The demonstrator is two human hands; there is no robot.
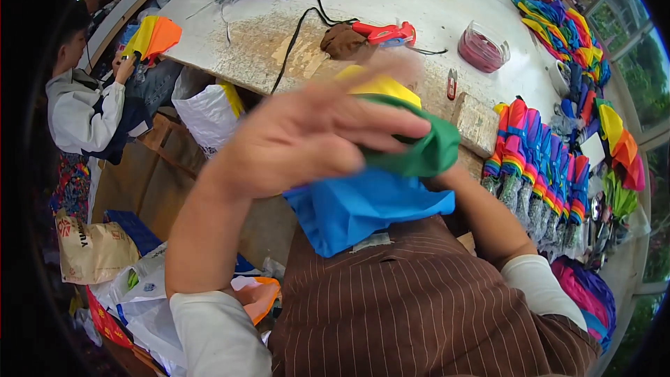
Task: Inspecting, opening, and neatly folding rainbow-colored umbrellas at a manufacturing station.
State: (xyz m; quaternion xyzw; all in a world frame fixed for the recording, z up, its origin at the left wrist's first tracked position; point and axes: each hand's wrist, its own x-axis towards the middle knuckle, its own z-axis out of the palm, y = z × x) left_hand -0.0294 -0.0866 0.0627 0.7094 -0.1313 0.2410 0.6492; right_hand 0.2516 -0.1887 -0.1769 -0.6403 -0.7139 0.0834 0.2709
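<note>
In front of my chest is a loose umbrella canopy (377, 202) with blue, green and yellow panels. My left hand (300, 132) is over its left side, fingers stretched out and apart across the green panel, the fingertips smeared by motion. Behind the right side of the cloth is my right hand (444, 177), mostly covered, with its fingers hidden. The blue panel hangs over the top of my brown striped apron (405, 300). Whatever frame or handle the canopy has is hidden by the cloth and my left hand.
The white worktable (272, 38) holds a red corded tool (384, 32), red-handled snips (451, 84), a clear tub (484, 47) and a worn block (476, 124). Folded rainbow umbrellas (536, 146) line the right. A co-worker (87, 108) sits left, beyond a white sack (207, 115).
</note>
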